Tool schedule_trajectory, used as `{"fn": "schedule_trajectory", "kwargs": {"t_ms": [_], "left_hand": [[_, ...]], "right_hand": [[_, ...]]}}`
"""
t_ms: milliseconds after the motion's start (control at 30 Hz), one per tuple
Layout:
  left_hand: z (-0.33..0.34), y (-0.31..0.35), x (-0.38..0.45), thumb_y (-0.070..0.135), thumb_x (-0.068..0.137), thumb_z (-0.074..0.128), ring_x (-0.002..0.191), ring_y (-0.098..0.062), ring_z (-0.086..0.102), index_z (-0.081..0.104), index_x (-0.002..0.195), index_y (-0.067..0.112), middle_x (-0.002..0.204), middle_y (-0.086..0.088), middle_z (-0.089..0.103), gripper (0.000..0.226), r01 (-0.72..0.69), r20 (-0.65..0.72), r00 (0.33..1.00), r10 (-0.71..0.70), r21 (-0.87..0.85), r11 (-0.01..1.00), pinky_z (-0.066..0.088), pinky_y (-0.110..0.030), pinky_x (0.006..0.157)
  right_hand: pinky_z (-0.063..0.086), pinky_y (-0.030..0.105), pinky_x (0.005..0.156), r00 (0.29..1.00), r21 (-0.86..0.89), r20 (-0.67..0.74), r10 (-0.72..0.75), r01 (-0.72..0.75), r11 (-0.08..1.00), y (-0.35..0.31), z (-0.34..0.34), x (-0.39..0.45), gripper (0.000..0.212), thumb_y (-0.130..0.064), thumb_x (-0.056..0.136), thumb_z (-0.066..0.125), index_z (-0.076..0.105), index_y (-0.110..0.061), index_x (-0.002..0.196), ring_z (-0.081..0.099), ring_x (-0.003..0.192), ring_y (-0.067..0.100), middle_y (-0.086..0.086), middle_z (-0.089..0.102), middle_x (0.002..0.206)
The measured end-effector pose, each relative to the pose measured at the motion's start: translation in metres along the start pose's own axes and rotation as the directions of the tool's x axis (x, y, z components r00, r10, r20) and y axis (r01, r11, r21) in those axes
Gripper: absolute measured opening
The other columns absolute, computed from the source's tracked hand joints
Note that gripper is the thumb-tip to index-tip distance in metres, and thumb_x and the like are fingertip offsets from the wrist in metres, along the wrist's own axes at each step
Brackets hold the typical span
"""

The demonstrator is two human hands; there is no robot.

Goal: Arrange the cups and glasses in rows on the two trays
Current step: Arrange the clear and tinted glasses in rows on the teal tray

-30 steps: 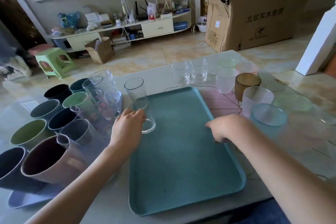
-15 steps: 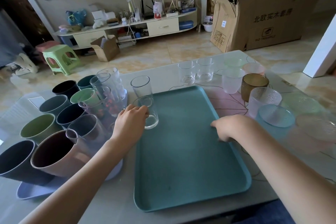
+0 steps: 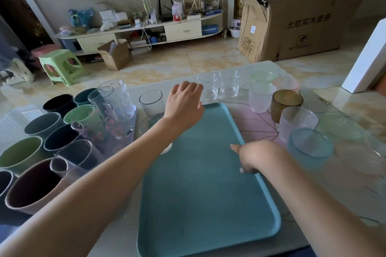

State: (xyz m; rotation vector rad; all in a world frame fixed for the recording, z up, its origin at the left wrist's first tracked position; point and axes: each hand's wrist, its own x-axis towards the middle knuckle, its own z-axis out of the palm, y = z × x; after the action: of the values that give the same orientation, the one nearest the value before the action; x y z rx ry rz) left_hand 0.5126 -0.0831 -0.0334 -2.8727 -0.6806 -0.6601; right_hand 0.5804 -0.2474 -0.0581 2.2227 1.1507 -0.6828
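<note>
Teal tray lies lengthwise, running away from the person; left hand relaxed (empty), right hand grips its edge.

Left hand: held over the far left corner of the flat teal plastic tray, fingers loosely curled, just beside a short clear glass tumbler; contact unclear.
Right hand: resting on the tray's right rim, fingers curled.
Left of tray: cluster of coloured plastic cups.
Right of tray: amber textured glass, frosted glasses.
</note>
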Motion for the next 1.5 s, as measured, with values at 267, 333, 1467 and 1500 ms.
{"fn": "schedule_trajectory", "kwargs": {"t_ms": [267, 333, 1467, 1500], "left_hand": [[0.056, 0.016, 0.091, 0.016, 0.085, 0.053, 0.135, -0.024, 0.031, 0.044, 0.126, 0.008, 0.135, -0.009, 0.047, 0.043, 0.089, 0.182, 0.978, -0.098, 0.056, 0.994, 0.019, -0.039, 0.112], [0.070, 0.013, 0.100, 0.022, 0.087, 0.053, 0.140, -0.023, 0.024, 0.044, 0.128, 0.007, 0.138, -0.011, 0.045, 0.045, 0.150, 0.239, 0.958, -0.159, 0.054, 0.987, 0.006, -0.047, 0.116], [-0.033, 0.004, -0.189, -0.005, 0.063, 0.072, 0.078, -0.019, 0.037, 0.044, 0.078, 0.020, 0.070, 0.005, 0.048, 0.040, 0.079, -0.112, 0.991, -0.077, 0.010, 0.997, 0.026, -0.034, 0.109], [-0.033, -0.001, -0.190, -0.005, 0.063, 0.072, 0.077, -0.019, 0.037, 0.045, 0.077, 0.020, 0.070, 0.005, 0.048, 0.039, 0.083, -0.089, 0.993, -0.081, 0.014, 0.996, 0.027, -0.034, 0.108]], "right_hand": [[0.043, 0.044, 0.100, 0.997, 0.173, 0.042, -0.063, 0.055, 0.983, -0.001, -0.006, -0.009, 0.082, -0.013, 0.091, 0.051, -0.004, -0.027, 0.151, 0.048, 0.126, 0.032, 0.009, 0.036, 0.149], [0.041, 0.045, 0.096, 0.995, 0.130, 0.073, -0.068, 0.058, 0.990, -0.006, -0.004, -0.004, 0.081, -0.014, 0.091, 0.052, -0.001, -0.027, 0.151, 0.052, 0.122, 0.033, 0.010, 0.042, 0.145], [0.046, 0.039, 0.100, 0.998, -0.001, -0.055, -0.022, 0.022, 1.000, -0.010, 0.013, -0.037, 0.069, -0.016, 0.094, 0.048, 0.011, -0.024, 0.151, 0.048, 0.124, 0.031, 0.011, 0.036, 0.149], [0.046, 0.038, 0.098, 0.998, -0.006, -0.055, -0.021, 0.021, 1.000, -0.010, 0.012, -0.038, 0.069, -0.016, 0.095, 0.048, 0.010, -0.024, 0.151, 0.049, 0.124, 0.030, 0.011, 0.036, 0.149]]}}
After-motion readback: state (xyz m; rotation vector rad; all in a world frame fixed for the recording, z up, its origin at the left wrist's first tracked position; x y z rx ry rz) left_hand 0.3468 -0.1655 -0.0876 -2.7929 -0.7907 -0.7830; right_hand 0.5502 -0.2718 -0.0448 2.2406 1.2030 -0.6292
